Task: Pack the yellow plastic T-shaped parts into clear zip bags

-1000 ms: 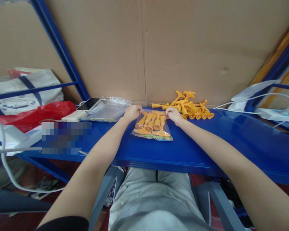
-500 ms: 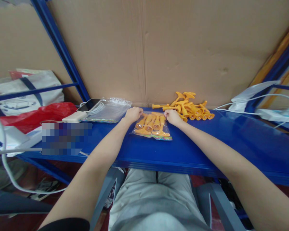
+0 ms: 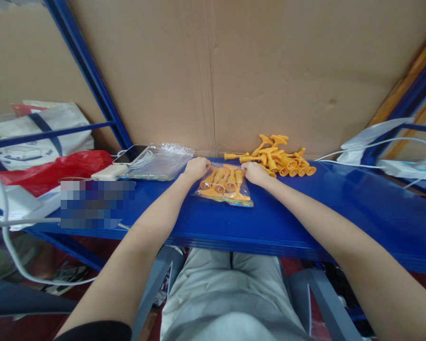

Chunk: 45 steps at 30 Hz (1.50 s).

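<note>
Behind everything, a wide cardboard sheet (image 3: pixel 270 71), creased down the middle, framed by slanting blue shelf posts (image 3: pixel 88 76).

Below it, a glossy blue desk (image 3: pixel 305 208) running across the whole view, grey-trousered legs under its near edge.

At far left, a white tote bag (image 3: pixel 46 137) with a dark strap, and in front of it a crumpled red plastic bag (image 3: pixel 53 169) resting at the desk's left end. White cable (image 3: pixel 10 255) looping down off that end toward the floor.

At far right, white plug blocks and cords (image 3: pixel 394 158) lying along the back edge.

Left of centre, against the cardboard, a stack of empty clear bags (image 3: pixel 161 161), with a phone (image 3: pixel 132 153) lying just beside it and a white power bank (image 3: pixel 108 172) next to that.

Right of centre, a loose heap of orange plastic pieces (image 3: pixel 279 158), horn-shaped with flared ends, touching the cardboard's foot.

At the middle of the desk, flat on the surface, a clear packet (image 3: pixel 225 185) filled with the same orange pieces laid side by side, coloured strip along its near edge.

Left hand (image 3: pixel 197 167) curled, fingers pinching the packet's far left corner. Right hand (image 3: pixel 253 172) likewise curled, pinching the far right corner, just beside the loose heap. Both forearms stretched out over the desk, hands set apart by the packet's width.
</note>
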Each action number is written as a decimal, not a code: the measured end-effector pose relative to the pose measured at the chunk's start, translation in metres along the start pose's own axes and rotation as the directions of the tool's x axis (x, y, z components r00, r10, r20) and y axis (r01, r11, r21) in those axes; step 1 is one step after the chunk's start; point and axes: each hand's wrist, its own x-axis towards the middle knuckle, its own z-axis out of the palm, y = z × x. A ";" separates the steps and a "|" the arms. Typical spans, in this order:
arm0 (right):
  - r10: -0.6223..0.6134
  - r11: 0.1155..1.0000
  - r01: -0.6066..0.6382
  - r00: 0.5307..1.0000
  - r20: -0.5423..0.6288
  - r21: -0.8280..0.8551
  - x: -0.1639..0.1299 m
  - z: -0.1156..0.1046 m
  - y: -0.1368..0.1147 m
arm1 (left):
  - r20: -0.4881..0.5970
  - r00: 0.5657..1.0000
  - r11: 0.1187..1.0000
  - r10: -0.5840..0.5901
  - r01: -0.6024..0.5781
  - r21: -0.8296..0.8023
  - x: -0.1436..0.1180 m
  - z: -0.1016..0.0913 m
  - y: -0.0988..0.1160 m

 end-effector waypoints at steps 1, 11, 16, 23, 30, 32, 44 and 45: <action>-0.009 1.000 0.009 1.000 0.007 0.001 0.000 -0.001 0.000 | 0.002 1.000 1.000 0.002 -0.002 0.001 0.000 -0.001 0.000; -0.051 0.999 0.051 0.998 0.023 0.010 0.000 -0.004 -0.001 | 0.026 0.999 0.998 0.043 -0.042 -0.041 -0.002 -0.001 -0.003; -0.054 0.998 0.053 0.998 0.026 0.038 0.000 -0.004 0.000 | 0.040 0.997 0.997 0.064 -0.061 -0.054 0.001 0.003 -0.006; -0.030 0.994 0.027 0.999 0.027 0.102 0.000 -0.004 0.001 | 0.035 0.999 0.994 0.006 -0.002 -0.114 0.004 0.002 -0.005; 0.011 0.981 -0.001 0.999 -0.046 0.196 -0.002 -0.001 0.000 | 0.083 0.995 0.991 0.057 -0.046 -0.124 0.009 0.004 -0.008; 0.039 0.962 -0.024 0.998 -0.051 0.271 -0.002 0.000 0.001 | 0.072 0.995 0.987 0.068 -0.056 -0.150 0.010 0.005 -0.009; 0.177 0.648 -0.194 0.979 0.101 0.737 0.003 0.000 0.003 | 0.068 0.981 0.929 0.182 -0.149 -0.338 0.012 0.009 -0.004; 0.148 0.617 -0.215 0.976 0.157 0.757 0.003 -0.002 0.002 | 0.065 0.979 0.921 0.194 -0.158 -0.356 0.011 0.009 -0.003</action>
